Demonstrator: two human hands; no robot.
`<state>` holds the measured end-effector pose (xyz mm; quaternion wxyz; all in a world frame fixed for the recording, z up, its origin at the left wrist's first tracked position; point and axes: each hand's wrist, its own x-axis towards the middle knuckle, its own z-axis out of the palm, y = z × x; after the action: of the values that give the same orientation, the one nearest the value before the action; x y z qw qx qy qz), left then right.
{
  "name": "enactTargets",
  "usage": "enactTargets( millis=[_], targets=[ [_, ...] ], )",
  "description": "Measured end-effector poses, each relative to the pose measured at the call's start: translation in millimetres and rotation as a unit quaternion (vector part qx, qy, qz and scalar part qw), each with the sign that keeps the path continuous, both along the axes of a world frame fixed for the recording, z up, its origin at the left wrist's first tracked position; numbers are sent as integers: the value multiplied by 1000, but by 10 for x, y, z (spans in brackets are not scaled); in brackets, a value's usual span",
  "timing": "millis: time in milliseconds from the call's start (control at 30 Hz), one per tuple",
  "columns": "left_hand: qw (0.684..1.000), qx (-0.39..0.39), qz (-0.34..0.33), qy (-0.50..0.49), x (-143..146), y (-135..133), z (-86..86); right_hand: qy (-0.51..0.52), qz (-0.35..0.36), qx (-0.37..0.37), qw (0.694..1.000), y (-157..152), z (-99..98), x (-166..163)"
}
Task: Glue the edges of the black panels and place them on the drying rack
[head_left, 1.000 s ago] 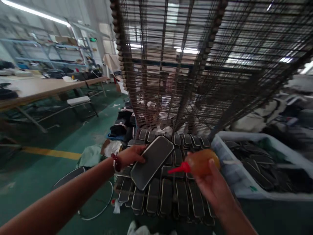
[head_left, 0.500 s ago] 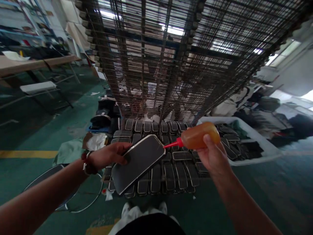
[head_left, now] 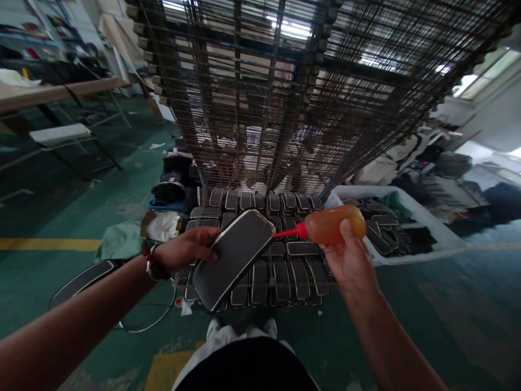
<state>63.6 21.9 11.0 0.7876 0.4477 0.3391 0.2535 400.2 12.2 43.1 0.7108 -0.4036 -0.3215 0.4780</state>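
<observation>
My left hand (head_left: 193, 248) grips the near-left long edge of a dark, rounded rectangular panel (head_left: 234, 260) with a pale rim, thumb on its face. The panel is tilted, its upper end pointing right. In my right hand (head_left: 348, 260) is a squeeze bottle (head_left: 336, 224) of amber liquid, lying nearly level. Its red nozzle (head_left: 291, 232) points left, and the tip is at the panel's upper right corner; whether it touches I cannot tell. Below both hands, rows of similar dark panels (head_left: 281, 279) with pale rims lie close together.
A tall wire rack (head_left: 260, 98) rises ahead over the rows. On the right stands a white-lined bin (head_left: 423, 255) of dark pieces. A round-framed stand (head_left: 152, 323) is at lower left, near green cloth (head_left: 120, 239). A table (head_left: 93, 89) and stool (head_left: 61, 134) stand farther left.
The bottle has turned from slanting down to nearly level, its nozzle still at the panel's corner. The panel and both hands appear slightly higher in view; the camera has also shifted.
</observation>
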Motion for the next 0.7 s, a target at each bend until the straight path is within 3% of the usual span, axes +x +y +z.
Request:
enactTargets(
  millis=[200, 700],
  targets=[
    [999, -30, 17, -22, 70, -52, -23, -4, -39, 9, 999, -56, -79, -31],
    [993, -77, 40, -76, 154, -114, -37, -19, 2, -13, 1000, -379, -188, -239]
  ],
)
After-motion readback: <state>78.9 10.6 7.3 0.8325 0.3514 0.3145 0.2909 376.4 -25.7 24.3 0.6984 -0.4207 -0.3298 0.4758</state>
